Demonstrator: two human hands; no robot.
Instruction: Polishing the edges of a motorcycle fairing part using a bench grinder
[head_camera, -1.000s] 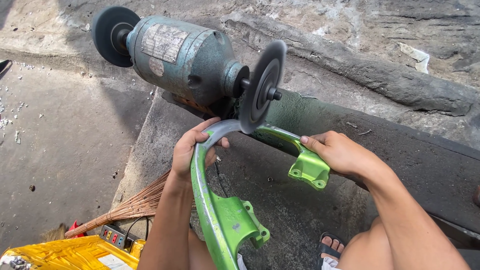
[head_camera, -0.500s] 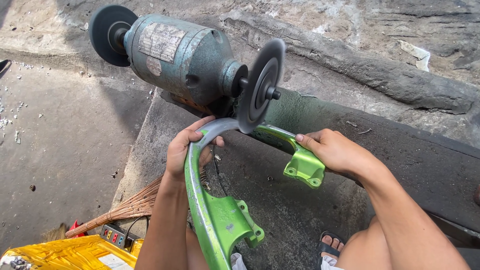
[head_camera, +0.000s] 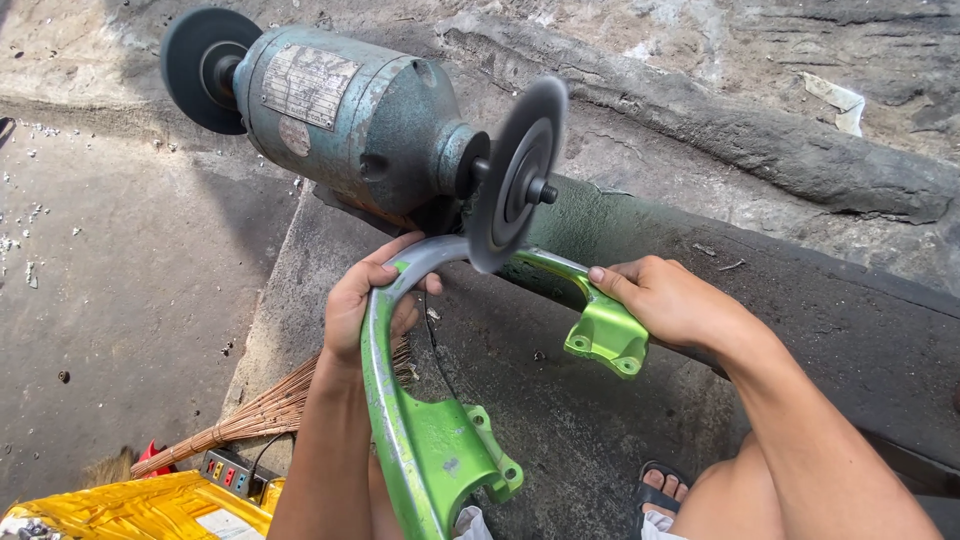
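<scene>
A curved green metal bracket (head_camera: 425, 450) with bare grey metal along its bend is held up against the right grinding wheel (head_camera: 515, 175) of a blue-green bench grinder (head_camera: 350, 120). My left hand (head_camera: 365, 300) grips the bracket at its bend, just left of the wheel. My right hand (head_camera: 670, 300) holds the bracket's far arm beside its green mounting foot (head_camera: 605, 340). The wheel's lower edge meets the bare metal of the bend. A second dark wheel (head_camera: 200, 68) sits on the grinder's left end.
The grinder stands on a rough concrete ledge (head_camera: 800, 270). A straw broom (head_camera: 250, 415) lies below my left arm, with a power strip (head_camera: 232, 470) and yellow sheeting (head_camera: 140, 508) at the bottom left. My sandalled foot (head_camera: 660, 490) shows at the bottom.
The bracket and both hands have shifted slightly left and down along the wheel's edge; the grips are unchanged.
</scene>
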